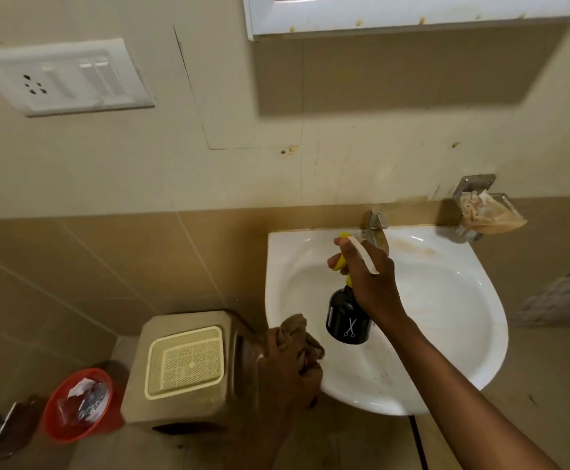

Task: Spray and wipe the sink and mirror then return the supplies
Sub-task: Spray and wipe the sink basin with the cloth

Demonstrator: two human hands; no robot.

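A white wall sink (pixel 446 300) hangs at the right, with a metal tap (pixel 376 225) at its back rim and brown stains near the tap. My right hand (pixel 368 276) grips a black spray bottle (pixel 348 320) with a yellow trigger, held above the basin with the nozzle pointing toward the back left. My left hand (pixel 287 364) holds a bunched brown cloth (pixel 298 329) at the sink's front left rim. The lower edge of the mirror cabinet (pixel 412 15) shows at the top.
A beige plastic stool (pixel 181 364) stands left of the sink. A red bin (pixel 80 401) with rubbish sits on the floor further left. A soap dish (pixel 487 212) is on the wall right of the tap. A switch plate (pixel 63 78) is at upper left.
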